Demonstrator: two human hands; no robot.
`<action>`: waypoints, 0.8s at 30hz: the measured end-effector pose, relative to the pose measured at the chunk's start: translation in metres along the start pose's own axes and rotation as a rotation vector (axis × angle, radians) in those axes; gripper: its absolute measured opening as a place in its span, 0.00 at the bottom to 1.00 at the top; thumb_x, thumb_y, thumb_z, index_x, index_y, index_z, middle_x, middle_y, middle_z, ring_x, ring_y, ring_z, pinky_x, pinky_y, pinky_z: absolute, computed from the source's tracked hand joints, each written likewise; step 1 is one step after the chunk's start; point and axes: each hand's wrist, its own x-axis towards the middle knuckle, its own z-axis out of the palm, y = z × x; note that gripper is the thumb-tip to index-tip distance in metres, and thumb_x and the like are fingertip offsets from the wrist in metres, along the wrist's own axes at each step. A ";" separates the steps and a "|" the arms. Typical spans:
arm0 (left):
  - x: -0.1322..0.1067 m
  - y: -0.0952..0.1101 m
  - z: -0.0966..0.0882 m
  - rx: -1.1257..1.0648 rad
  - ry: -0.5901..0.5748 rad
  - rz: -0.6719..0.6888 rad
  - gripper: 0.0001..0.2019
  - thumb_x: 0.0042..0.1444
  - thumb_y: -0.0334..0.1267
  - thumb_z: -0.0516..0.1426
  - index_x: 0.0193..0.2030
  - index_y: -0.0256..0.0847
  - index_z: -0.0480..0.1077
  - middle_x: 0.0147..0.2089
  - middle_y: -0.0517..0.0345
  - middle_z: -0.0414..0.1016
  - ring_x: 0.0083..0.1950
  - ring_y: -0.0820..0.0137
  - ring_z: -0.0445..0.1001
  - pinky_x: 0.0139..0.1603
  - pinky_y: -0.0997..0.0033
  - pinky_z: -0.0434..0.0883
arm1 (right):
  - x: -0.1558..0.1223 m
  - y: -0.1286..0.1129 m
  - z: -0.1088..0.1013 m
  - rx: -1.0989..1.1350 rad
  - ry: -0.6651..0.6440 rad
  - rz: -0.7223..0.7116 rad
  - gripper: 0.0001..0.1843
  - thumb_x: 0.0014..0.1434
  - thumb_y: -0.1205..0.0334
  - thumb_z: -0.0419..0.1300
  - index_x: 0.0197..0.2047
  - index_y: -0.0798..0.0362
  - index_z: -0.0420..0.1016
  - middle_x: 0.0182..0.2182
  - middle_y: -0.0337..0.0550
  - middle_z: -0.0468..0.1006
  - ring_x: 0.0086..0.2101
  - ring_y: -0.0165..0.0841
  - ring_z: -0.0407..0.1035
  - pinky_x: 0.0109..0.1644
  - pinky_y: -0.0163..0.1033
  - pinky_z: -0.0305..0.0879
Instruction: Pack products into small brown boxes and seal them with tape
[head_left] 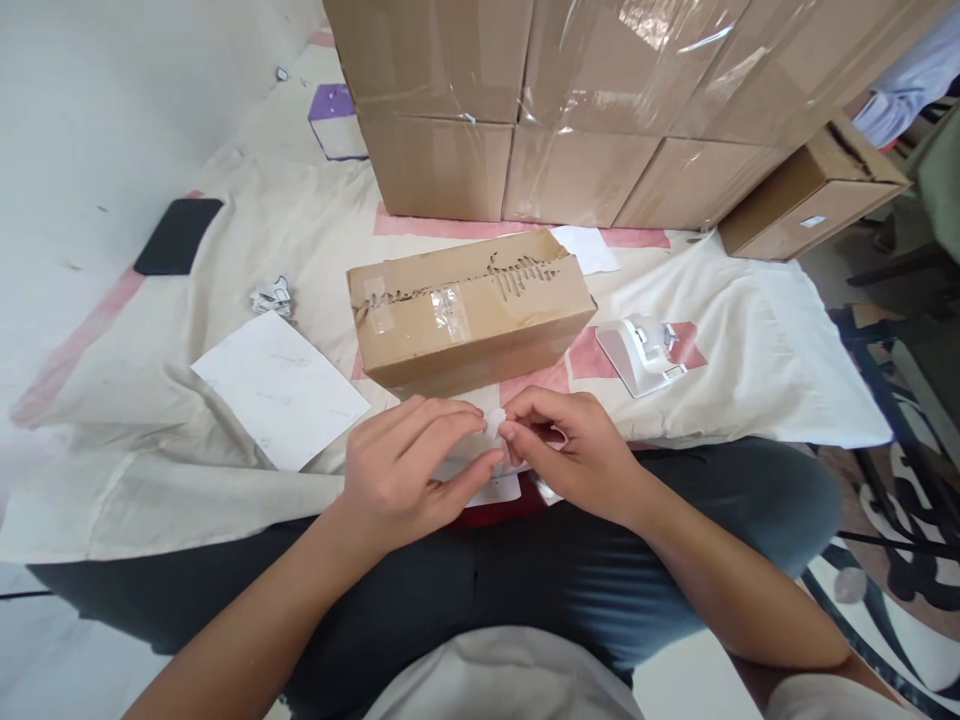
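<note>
Between my hands, above my lap, is a small round whitish piece [494,420], perhaps a sticker; its kind is not clear. My right hand [574,440] pinches its right edge between thumb and forefinger. From the other side, my left hand [412,465] curls its fingers and thumb round the piece's left edge. Below the fingertips some pale, see-through material and part of a white sheet [499,490] show, partly hidden by the hands. Just beyond them lies a taped brown cardboard box [472,310] with a torn seam along its top.
A white tape dispenser [641,355] stands right of the box. To the left are a white paper sheet [281,390], crumpled scraps [271,297] and a black flat object [180,237]. Stacked cartons [577,110] rise behind, with a purple-and-white box [337,122] beside them and another carton [814,195] at right.
</note>
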 end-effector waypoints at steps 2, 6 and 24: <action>0.001 0.001 0.001 0.003 -0.018 0.003 0.08 0.59 0.33 0.63 0.44 0.41 0.71 0.38 0.54 0.82 0.35 0.68 0.79 0.36 0.69 0.75 | -0.001 0.001 0.000 -0.002 -0.014 0.013 0.08 0.68 0.60 0.59 0.37 0.53 0.72 0.26 0.37 0.75 0.26 0.27 0.68 0.31 0.32 0.65; 0.001 0.004 0.002 0.004 -0.062 -0.012 0.08 0.58 0.28 0.61 0.43 0.41 0.70 0.38 0.56 0.81 0.35 0.68 0.78 0.36 0.69 0.73 | -0.001 0.001 0.001 -0.046 -0.026 -0.010 0.08 0.69 0.60 0.57 0.36 0.52 0.71 0.25 0.36 0.74 0.26 0.27 0.68 0.31 0.32 0.65; 0.000 0.002 0.002 -0.051 -0.261 -0.178 0.06 0.68 0.32 0.50 0.38 0.43 0.62 0.31 0.63 0.70 0.27 0.74 0.67 0.30 0.72 0.64 | 0.000 -0.001 0.000 -0.249 -0.044 -0.069 0.07 0.68 0.63 0.56 0.36 0.52 0.70 0.24 0.35 0.75 0.25 0.27 0.65 0.30 0.33 0.59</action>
